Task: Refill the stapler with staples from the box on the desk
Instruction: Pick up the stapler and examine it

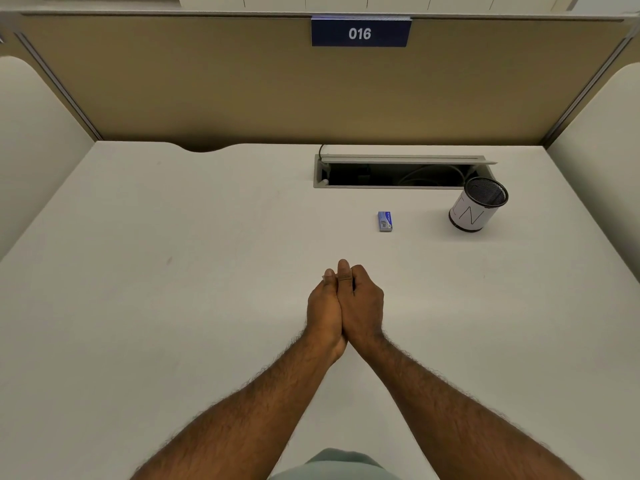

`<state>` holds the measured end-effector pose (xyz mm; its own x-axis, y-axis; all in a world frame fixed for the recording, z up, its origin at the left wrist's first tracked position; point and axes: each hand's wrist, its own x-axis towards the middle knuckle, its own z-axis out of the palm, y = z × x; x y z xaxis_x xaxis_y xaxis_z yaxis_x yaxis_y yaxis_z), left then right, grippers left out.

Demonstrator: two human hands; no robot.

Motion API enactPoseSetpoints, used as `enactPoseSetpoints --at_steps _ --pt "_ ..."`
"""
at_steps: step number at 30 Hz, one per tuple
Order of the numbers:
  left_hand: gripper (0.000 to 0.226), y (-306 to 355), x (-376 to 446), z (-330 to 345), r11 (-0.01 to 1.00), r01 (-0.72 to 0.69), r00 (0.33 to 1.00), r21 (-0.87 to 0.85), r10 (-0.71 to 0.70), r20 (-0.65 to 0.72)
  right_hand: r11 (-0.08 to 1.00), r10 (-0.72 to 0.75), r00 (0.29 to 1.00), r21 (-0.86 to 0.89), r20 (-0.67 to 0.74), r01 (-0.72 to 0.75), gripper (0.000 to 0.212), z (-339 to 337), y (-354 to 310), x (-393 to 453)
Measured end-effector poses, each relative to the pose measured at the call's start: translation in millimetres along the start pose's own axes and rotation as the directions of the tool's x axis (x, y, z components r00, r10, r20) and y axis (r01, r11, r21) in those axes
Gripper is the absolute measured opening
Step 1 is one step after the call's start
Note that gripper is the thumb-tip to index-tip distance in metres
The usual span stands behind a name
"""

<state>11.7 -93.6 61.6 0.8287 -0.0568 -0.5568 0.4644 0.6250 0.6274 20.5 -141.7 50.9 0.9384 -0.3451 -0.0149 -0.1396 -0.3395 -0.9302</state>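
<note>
Left hand: the left hand (323, 308) is pressed palm to palm against the other at the desk's near centre, thumb lying forward; whether it grasps anything between the palms cannot be told.
Right hand: the right hand (363, 303) folds its fingers over the join of the two hands; a dark sliver shows at the fingertips, too small to identify, so its hold also cannot be told.
Stapler: no stapler is visible anywhere on the desk; it may be enclosed in the clasped hands, but this is a guess.
Staple supply: the small blue cardboard staple box (385, 221) lies flat and closed on the pale off-white desk top (173, 271), beyond the hands and apart from them.
Progress: judged early; the box appears unopened and no loose staples show. Left to do: open the box, take out a strip, load it, close the stapler.
Box printing: white wording and a picture, too small to read.
Panel sign: the dark blue number plate (360, 32) on the tan partition reads "016".
Pen pot: the black wire-mesh cylindrical cup wrapped in white paper (476, 206), beside the open cable tray, bears hand-drawn strokes resembling "N".
</note>
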Motion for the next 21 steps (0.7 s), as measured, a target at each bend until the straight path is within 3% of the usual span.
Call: enactPoseSetpoints --at_steps 4,8,15,21 --pt "0.041 -1.7 0.4 -3.3 1.000 0.011 0.997 -0.007 -0.012 -0.074 0.999 0.028 1.000 -0.021 -0.007 -0.028 0.047 -1.8 0.7 -0.4" --pt "0.048 0.1 1.9 -6.5 0.983 0.070 0.977 -0.171 -0.102 -0.186 0.999 0.017 0.998 -0.033 -0.064 -0.019 0.047 -1.3 -2.4 1.5" --pt "0.045 9.5 1.4 -8.3 0.957 0.116 0.980 -0.268 -0.153 -0.123 0.999 -0.034 0.999 -0.002 -0.035 0.034 0.036 0.9 -10.5 -3.2" --pt "0.046 28.0 11.4 -18.7 0.934 0.155 0.986 -0.321 -0.167 -0.010 0.968 -0.227 0.970 0.088 -0.083 0.234 0.023 -5.7 -17.9 -11.9"
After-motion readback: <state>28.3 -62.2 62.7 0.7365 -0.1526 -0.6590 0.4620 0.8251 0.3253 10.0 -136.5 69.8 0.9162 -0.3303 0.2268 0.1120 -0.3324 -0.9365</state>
